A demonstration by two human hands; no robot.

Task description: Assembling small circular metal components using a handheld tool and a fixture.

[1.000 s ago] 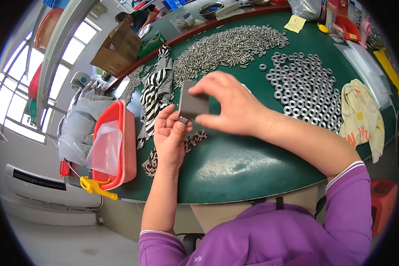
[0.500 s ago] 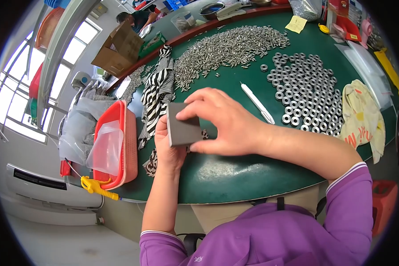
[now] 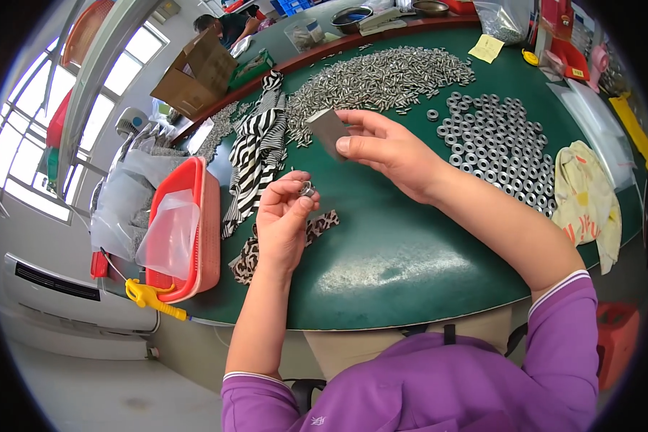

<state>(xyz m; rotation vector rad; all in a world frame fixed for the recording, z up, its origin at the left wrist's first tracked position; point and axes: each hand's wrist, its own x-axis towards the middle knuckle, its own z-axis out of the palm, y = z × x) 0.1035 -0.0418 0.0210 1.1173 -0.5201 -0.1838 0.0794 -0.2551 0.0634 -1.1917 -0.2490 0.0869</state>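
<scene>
Between the thumb and fingers of my left hand [image 3: 279,225] sits a small metal ring [image 3: 307,189]. My right hand [image 3: 380,147] grips a flat grey block [image 3: 327,132] with a paler edge, up and to the right of the ring and apart from it. The block looks like a sanding pad, though I cannot be sure. Behind it spreads a big heap of short metal pins [image 3: 389,75]. Many similar metal rings [image 3: 493,144] stand in rows to the right of my right forearm. A leopard-print cloth [image 3: 320,227] lies beneath and beside my left hand.
Black-and-white striped cloth [image 3: 258,155] lies left on the green table [image 3: 381,288]. Left of it stands a red plastic basket [image 3: 212,237] with a yellow air gun [image 3: 151,297] by its corner. A cream cloth [image 3: 589,198] drapes the right edge. Another person [image 3: 230,30] is at the far left.
My right hand has drawn the grey block away from my left hand, upward and right. The ring in my left hand now shows. My right hand and forearm now cover the white pen.
</scene>
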